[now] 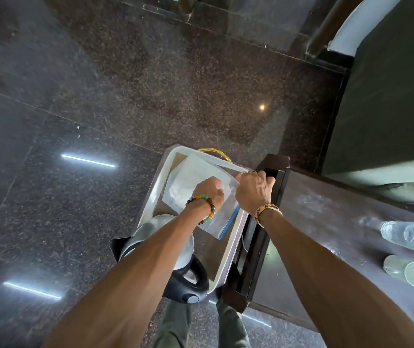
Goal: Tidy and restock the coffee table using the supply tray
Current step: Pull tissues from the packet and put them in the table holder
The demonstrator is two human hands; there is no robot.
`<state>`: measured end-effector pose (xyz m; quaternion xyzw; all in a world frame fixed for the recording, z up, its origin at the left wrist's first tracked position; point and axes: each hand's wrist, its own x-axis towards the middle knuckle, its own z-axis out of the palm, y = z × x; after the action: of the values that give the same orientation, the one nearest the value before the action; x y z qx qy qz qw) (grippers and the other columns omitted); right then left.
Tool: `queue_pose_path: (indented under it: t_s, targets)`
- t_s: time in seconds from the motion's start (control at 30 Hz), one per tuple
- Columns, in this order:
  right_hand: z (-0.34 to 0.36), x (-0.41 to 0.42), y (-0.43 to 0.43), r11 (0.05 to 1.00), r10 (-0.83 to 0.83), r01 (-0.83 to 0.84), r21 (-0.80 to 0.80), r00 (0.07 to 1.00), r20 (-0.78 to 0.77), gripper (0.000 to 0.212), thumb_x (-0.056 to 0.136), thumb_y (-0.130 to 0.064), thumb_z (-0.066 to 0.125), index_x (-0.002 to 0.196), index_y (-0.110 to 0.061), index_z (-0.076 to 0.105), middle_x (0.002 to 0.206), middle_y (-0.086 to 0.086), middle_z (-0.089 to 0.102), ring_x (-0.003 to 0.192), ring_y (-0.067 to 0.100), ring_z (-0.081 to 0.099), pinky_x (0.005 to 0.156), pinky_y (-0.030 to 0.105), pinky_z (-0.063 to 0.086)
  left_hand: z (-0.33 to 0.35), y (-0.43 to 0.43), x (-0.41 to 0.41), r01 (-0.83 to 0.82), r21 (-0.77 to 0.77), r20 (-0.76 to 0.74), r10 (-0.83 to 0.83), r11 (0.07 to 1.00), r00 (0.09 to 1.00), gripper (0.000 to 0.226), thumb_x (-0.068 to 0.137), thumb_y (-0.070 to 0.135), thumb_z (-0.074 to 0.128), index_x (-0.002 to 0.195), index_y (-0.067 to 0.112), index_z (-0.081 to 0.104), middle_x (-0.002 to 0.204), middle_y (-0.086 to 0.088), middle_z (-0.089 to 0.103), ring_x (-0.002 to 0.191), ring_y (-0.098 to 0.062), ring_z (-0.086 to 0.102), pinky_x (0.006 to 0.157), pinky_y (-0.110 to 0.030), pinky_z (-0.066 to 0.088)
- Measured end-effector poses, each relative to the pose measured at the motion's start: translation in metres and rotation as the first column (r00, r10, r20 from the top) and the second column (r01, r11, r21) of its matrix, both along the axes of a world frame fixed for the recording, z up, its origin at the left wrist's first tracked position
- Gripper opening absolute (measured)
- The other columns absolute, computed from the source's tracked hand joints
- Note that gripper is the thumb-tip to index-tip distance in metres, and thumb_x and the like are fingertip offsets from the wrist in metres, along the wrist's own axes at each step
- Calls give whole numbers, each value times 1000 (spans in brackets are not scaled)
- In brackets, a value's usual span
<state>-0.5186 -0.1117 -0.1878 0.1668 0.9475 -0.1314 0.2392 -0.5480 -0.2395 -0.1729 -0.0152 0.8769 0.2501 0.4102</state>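
A white supply tray (228, 257) sits low beside the dark coffee table (326, 222). In it lie a clear zip bag (191, 182) with white contents and a blue seal strip, and a steel kettle (173, 247) with a black handle. My left hand (207, 193) is closed on the bag near its middle. My right hand (253, 192) pinches the bag's right edge, over the tray's rim and the table's corner. Two upturned glasses (404, 234) and a lidded cup (406, 270) stand on the table at the right.
A yellow ring-like rim (213, 150) shows behind the tray's far end. Polished dark stone floor (100, 109) spreads to the left and ahead. A bed with white linen (346, 28) and a dark panel stands at the upper right. My legs are below the tray.
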Motion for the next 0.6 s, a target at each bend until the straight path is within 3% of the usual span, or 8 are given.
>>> queue_pose_path:
  t_s: [0.2,0.33,0.4,0.5,0.6]
  targets:
    - [57,-5,3,976,-74,48,-212,990,-119,29,97,-18,50,119,-15,68,122,12,63,117,34,55,99,43,44,43,1,-8,-72,67,-182,83,995,980,47,89,16,59,135,15,48,135,-7,56,124,-26,52,106,-36,42]
    - [117,-14,7,914,-138,76,-399,982,-130,27,96,-22,49,116,-20,68,117,6,71,109,32,64,91,37,49,87,1,-15,-161,155,-258,197,975,946,67,82,11,66,142,23,38,134,-9,50,117,-25,54,100,-39,47]
    - [150,-16,9,905,-128,32,-424,972,-199,26,95,-22,51,113,-22,69,115,1,72,107,28,65,89,35,48,113,-3,-13,-61,111,-448,105,992,888,76,78,15,69,144,30,36,134,-8,41,118,-26,47,100,-38,44]
    - [196,-18,11,903,-101,-52,-426,939,-330,25,94,-22,56,111,-24,73,115,-6,73,108,21,66,94,33,48,153,-4,-16,54,-53,-706,-75,997,705,57,73,30,73,127,37,57,139,-3,38,127,-29,36,102,-43,38]
    - [240,-16,13,905,-82,-124,-407,888,-452,23,91,-26,62,110,-28,75,112,-9,75,104,16,68,91,27,48,198,-2,-23,77,-27,-765,-70,997,640,27,77,35,70,103,31,71,127,4,56,129,-23,43,104,-44,34]
